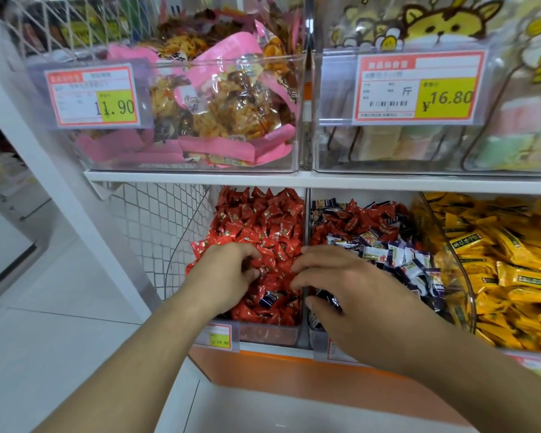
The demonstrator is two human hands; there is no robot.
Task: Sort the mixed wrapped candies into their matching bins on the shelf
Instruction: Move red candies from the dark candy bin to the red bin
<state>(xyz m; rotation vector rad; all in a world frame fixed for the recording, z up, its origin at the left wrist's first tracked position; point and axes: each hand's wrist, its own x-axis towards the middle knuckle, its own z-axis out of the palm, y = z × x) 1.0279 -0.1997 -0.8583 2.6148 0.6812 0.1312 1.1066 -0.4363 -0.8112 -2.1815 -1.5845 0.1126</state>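
Observation:
Two clear bins stand side by side on the lower shelf. The left bin [269, 334] is full of red wrapped candies [263, 220], with one dark blue candy [270, 300] lying among them near the front. The middle bin [317, 339] holds a mix of red candies [356, 220] at the back and blue-and-white candies [397, 257] in front. My left hand [225, 276] reaches into the red bin with fingers curled, pinching red candies. Over the divider hovers my right hand [350, 295], its fingers curled round dark blue candies.
A third bin [469, 310] of yellow wrapped candies sits at the right. Above the white shelf board [200, 176] stand bins of pink-wrapped snacks [219, 98] and pastel marshmallows [419, 142] with price tags. A white wire mesh panel [156, 226] closes the shelf's left end. Tiled floor lies at the left.

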